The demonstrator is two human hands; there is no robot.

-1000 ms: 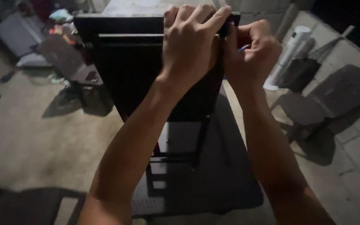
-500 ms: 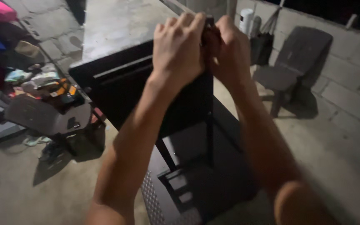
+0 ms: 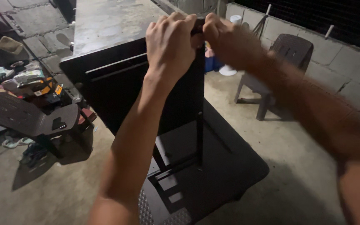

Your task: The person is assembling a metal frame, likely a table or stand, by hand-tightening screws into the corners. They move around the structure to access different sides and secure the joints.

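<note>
While both grips close on one black panel (image 3: 121, 83), left hand (image 3: 169, 41), right hand (image 3: 226, 39); two chairs nearby.

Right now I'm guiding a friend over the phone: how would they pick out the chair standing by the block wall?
Start at the grey block wall along the right side, then drop to the concrete floor at its foot. There stands the dark plastic chair, just beyond the right hand. Unlike the other dark chair on the left, it has no clutter around it and sits beside a white fan.
</note>
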